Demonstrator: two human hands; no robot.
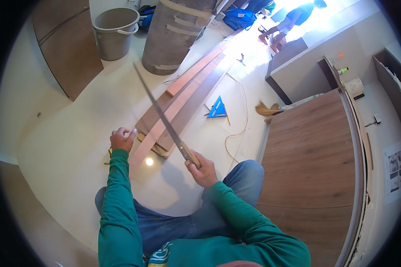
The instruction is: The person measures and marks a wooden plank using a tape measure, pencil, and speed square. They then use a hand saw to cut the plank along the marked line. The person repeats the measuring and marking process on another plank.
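Observation:
My right hand (202, 170) is closed around the light wooden handle of a handsaw (165, 119). Its long, narrow blade slants up and to the left, above the planks. My left hand (123, 139) has its fingers bent and apart, close to the left edge of a long, thin wooden strip (165, 116); I see nothing in its grasp. The strip lies lengthwise over wider brown boards (187, 116), its near end reaching toward my lap. Partly hidden beside my left wrist is a small yellow and black object (110, 152), too covered to name.
A blue triangular square (218, 108) and a pencil (228, 116) lie right of the boards, near a cord (244, 107). A broom head (267, 108) and a large wooden panel (307, 151) are at right. Behind stand a bucket (115, 40), a taped brown roll (171, 40) and another person (294, 20).

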